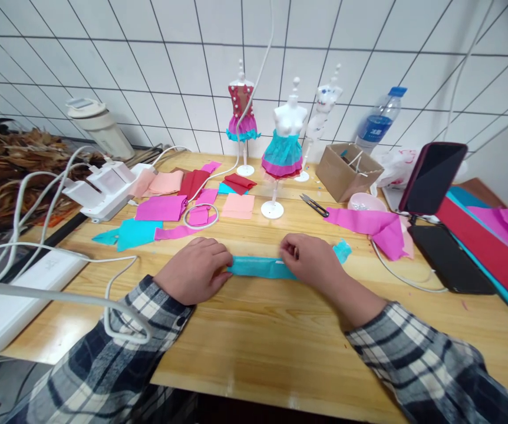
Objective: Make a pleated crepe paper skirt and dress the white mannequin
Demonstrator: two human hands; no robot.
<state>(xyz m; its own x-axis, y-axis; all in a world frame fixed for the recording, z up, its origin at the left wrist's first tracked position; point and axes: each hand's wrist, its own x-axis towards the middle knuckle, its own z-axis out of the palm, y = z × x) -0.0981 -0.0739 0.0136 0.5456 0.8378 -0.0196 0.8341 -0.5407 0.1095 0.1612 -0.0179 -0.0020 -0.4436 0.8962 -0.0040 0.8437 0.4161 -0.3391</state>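
Observation:
A teal crepe paper strip lies stretched sideways on the table between my hands. My left hand is closed on its left end, thumb and fingertips pinching the edge. Over the right part of the strip, my right hand is curled with its fingertips pressed together at the upper edge. A small whitish bit shows on the strip beside those fingertips. A crumpled teal scrap sits just behind my right hand. Beyond the strip stands a small white dress form wearing a teal and magenta ruffled skirt.
Two more dress forms stand behind, one in a red bodice. Paper pieces lie at left, near a power strip and cables. Thread snips, a cardboard box, a propped phone and a black phone are at right.

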